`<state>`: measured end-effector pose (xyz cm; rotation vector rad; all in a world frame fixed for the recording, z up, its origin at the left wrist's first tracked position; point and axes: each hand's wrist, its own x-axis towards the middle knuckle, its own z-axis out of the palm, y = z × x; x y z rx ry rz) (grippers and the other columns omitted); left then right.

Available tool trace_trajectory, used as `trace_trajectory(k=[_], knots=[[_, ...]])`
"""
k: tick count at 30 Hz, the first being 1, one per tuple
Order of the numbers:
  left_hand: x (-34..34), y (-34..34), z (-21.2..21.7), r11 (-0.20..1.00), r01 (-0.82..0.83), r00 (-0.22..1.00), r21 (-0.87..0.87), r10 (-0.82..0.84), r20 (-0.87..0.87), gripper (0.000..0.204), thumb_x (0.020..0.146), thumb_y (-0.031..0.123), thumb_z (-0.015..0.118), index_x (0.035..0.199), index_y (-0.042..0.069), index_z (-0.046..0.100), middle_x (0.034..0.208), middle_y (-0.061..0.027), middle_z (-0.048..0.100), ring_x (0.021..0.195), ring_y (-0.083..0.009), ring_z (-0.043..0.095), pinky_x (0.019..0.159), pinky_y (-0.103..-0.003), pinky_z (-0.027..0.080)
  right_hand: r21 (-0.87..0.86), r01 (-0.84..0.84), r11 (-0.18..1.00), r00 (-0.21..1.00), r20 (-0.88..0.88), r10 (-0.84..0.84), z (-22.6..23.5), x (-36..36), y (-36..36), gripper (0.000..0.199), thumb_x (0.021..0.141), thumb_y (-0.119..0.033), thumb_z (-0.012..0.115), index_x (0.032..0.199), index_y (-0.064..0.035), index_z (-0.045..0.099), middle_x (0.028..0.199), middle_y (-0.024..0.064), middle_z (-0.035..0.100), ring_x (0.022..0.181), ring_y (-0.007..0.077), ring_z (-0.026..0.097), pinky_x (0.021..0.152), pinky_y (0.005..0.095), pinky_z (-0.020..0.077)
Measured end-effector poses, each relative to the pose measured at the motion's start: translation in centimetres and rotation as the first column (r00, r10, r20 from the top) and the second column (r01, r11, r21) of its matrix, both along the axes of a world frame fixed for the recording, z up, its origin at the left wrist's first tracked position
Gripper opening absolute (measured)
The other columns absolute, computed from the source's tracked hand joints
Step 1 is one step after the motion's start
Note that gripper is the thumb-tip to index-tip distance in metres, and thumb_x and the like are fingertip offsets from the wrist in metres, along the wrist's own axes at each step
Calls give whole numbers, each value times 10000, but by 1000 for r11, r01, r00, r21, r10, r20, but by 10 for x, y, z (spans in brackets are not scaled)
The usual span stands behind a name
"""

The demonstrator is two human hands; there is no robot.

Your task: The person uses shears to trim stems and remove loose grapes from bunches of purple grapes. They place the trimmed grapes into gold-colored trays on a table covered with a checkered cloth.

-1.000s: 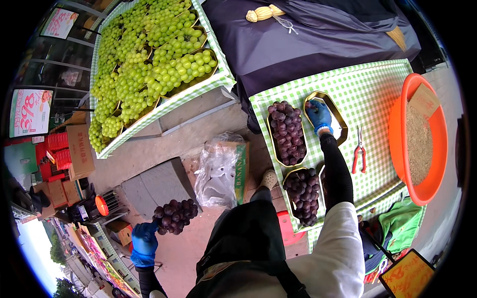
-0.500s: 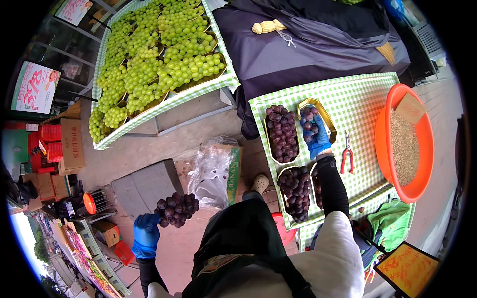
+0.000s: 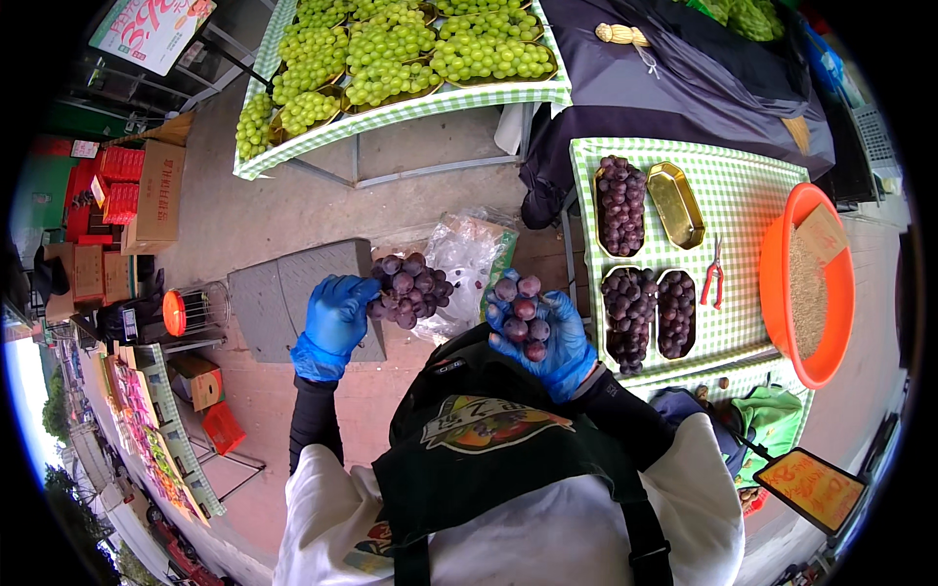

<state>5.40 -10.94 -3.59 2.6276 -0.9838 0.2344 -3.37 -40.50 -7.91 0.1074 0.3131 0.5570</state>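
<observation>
My left hand (image 3: 332,324), in a blue glove, is closed at the stem end of a bunch of dark purple grapes (image 3: 412,291), holding it up over the floor. My right hand (image 3: 565,344), gloved in blue too, cradles a smaller cluster of purple grapes (image 3: 529,318) in its fingers, a short way from the first bunch. On the green checked table to the right, a gold tray (image 3: 676,207) shows its bare inside. Beside it are trays of purple grapes (image 3: 621,205), several in all. Red-handled pruning shears (image 3: 713,283) lie right of them.
An orange basin (image 3: 838,317) of grain-like stuff stands at the table's right edge. Green grapes (image 3: 391,44) fill a display table at the far left. Clear plastic (image 3: 461,269) and a grey mat (image 3: 293,303) lie on the floor. A sign (image 3: 813,486) stands near right.
My right hand has lifted the small grape cluster out of the gold tray and brought it before me. My left hand has moved up and right with its bunch, and the view has shifted.
</observation>
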Motion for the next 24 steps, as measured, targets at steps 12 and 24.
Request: trace_trajectory(k=[12, 24], knots=[[0, 35, -5, 989, 128, 991, -68, -125, 39, 273, 598, -28, 608, 843, 92, 618, 731, -70, 593, 654, -283, 569, 627, -369, 450, -234, 74, 969, 974, 225, -21, 43, -7, 62, 548, 804, -175, 465, 1323, -45, 345, 1332, 132, 408, 1238, 339, 394, 989, 498, 363], [-11, 63, -8, 991, 79, 997, -105, -78, 20, 283, 589, -21, 607, 845, 93, 652, 760, -60, 595, 682, -264, 571, 647, -364, 459, -343, 61, 937, 951, 304, 49, 53, -6, 63, 551, 832, -248, 476, 1326, -42, 341, 1289, 119, 447, 937, 223, 551, 554, 270, 490]])
